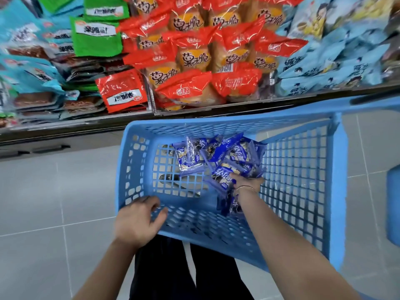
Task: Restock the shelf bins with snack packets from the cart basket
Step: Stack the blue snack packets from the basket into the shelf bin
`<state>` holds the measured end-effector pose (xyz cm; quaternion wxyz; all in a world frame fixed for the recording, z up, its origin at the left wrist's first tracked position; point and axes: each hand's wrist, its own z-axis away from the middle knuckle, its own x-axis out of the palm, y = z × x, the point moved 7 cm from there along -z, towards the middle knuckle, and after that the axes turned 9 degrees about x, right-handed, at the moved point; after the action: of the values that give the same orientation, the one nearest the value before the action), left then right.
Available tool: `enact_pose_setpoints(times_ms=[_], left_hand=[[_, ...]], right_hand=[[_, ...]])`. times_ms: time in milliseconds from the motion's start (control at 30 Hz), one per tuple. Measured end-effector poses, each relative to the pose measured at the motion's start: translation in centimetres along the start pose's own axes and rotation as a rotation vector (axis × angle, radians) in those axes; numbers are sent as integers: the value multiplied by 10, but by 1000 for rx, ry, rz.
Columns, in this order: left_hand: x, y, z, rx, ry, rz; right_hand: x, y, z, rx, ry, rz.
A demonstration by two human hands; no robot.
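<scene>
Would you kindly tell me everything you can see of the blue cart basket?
The basket is light blue plastic, as it looks, rectangular and deep, with solid rims and lattice walls and floor. It stands before the shelf, mouth upward. Blue snack packets lie heaped toward its right side. The left hand holds its near rim; the right hand reaches among the packets.
</scene>
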<state>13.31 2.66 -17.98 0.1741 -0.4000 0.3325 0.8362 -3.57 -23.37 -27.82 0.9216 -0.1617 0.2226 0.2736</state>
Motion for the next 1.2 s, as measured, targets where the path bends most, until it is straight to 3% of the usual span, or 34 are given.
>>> enact_pose_setpoints(times_ms=[133,233,333,400,467,533,667,767,867,967,1200], left_hand=[[4,-3,-5,-172,-114,164],[8,27,-23,-245,-124,610],[10,70,-37,-317,-162,1126],[8,83,-42,-340,-128,1274],[7,80,-43,-391,-62,1359],[3,72,-42,-445,-10,1399],[-15,43,-38,-533,182,1428],[-30,24,-39,-538,294,1431],[-36,24,-44,-501,251,1398],[-30,30,-44,-529,121,1219],[-16,54,-41,-593,16,1275]], right_hand=[[-19,2,31,42,-37,-255],[-19,0,67,-44,-210,-399],[-18,0,101,-218,-299,-272],[-16,1,115,-331,-319,-182],[-17,1,121,-352,-395,-236],[-24,-2,119,-379,-411,-279],[-48,-5,107,-390,-266,-218],[-52,-12,107,-355,-323,-237],[-37,-15,114,-330,-489,-106],[-16,-16,125,-355,-610,44],[11,-6,131,-280,-730,14]])
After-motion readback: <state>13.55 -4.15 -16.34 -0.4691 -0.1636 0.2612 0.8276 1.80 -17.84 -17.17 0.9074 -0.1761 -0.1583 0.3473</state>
